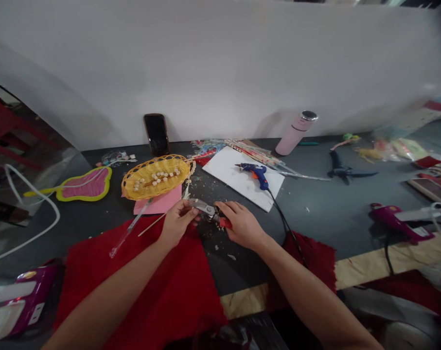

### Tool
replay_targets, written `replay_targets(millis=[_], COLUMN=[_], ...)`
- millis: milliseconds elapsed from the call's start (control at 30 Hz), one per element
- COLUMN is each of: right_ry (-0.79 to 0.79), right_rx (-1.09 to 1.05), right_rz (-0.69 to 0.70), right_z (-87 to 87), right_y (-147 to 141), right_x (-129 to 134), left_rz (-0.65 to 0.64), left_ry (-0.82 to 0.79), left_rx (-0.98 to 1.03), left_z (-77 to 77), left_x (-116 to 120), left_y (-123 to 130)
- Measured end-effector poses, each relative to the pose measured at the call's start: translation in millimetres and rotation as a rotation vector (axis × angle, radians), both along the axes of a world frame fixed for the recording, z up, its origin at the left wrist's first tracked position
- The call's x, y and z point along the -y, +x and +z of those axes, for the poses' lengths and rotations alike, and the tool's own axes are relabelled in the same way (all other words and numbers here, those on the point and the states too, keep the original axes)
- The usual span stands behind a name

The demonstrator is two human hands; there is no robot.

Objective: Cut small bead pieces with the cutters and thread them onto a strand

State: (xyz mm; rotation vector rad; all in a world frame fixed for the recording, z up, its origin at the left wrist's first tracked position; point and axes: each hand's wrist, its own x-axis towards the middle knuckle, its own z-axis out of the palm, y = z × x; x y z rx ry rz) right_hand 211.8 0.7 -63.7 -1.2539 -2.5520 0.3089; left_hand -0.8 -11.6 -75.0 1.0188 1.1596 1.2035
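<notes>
My right hand (244, 224) is closed around the red handle of a pair of pruning shears (205, 208). Their grey metal head points left, towards my left hand (177, 222). The left fingers are pinched together beside the blades, and a thin pale stick (151, 226) runs into that hand. Whatever lies between the fingertips and the blades is too small to make out. Small pale crumbs (218, 227) are scattered on the dark table under the shears. Just beyond my left hand stands a yellow woven basket (132, 170) with several small whitish pieces in it.
A blue glue gun (255, 175) rests on a white board (223, 163), its cord trailing forward. Behind are patterned strips (249, 151), a pink bottle (295, 133) and a phone (156, 133). Red cloth (140, 282) covers the near left. Purple devices (402, 222) sit at both sides.
</notes>
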Motion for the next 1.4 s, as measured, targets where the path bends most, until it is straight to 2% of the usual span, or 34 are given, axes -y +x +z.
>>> replay_targets(millis=[267, 767, 1067, 1400], right_ry=[-0.003, -0.032, -0.021, -0.03], right_rx=[-0.028, -0.037, -0.012, -0.014], right_rz=[-0.002, -0.002, 0.058, 0.094], right_z=[3.0, -3.2, 1.5, 4.1], right_y=[0.9, 4.8, 8.9, 12.3], right_x=[-2.1, -3.0, -5.8, -8.1], left_rz=[0.006, 0.026, -0.038, -0.116], left_ry=[-0.027, -0.031, -0.046, -0.022], left_rx=[-0.025, -0.091, -0.083, -0.112], left_z=[2.2, -5.1, 3.1, 1.5], left_x=[-0.4, -2.1, -1.0, 0.4], left_y=[1.4, 1.5, -1.2, -3.6])
